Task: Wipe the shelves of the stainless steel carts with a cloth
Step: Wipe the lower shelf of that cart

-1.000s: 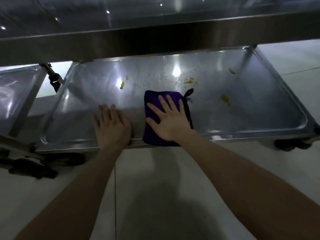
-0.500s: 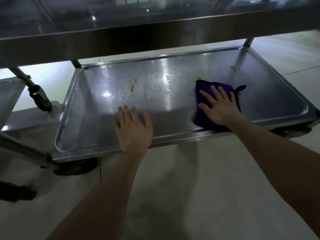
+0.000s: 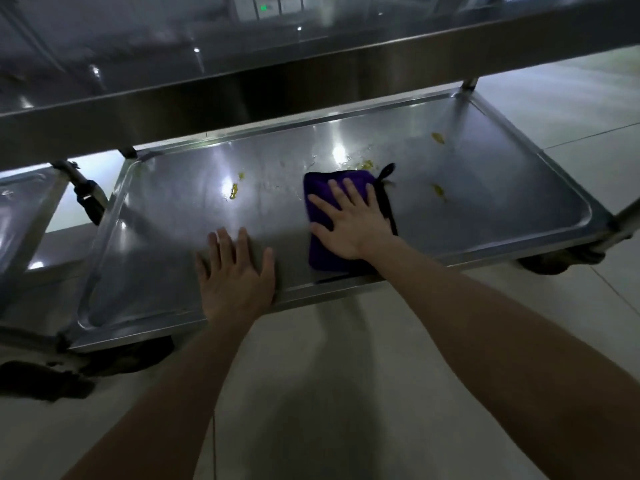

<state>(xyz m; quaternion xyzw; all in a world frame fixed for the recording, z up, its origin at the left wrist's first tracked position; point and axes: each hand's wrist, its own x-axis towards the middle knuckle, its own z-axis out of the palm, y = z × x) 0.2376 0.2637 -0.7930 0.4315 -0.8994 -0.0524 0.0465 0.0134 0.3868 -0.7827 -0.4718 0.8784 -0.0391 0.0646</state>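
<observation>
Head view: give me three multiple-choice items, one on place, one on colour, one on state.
1. Where does the cloth lie?
A. on the lower shelf, under the right hand
B. on the floor
C. on the top shelf

2. What colour is the cloth?
A. white
B. purple
C. green

3. How is the left hand?
A. gripping the cloth
B. flat, with its fingers straight, on the near rim of the lower shelf
C. raised in a fist

Answers:
1 A: the cloth lies on the steel of the lower shelf, and the right hand is spread flat on top of it.
2 B: the fabric that shows around the fingers is purple, with a black edge and loop.
3 B: the palm lies over the near rim, apart from the cloth, and holds nothing.
</observation>
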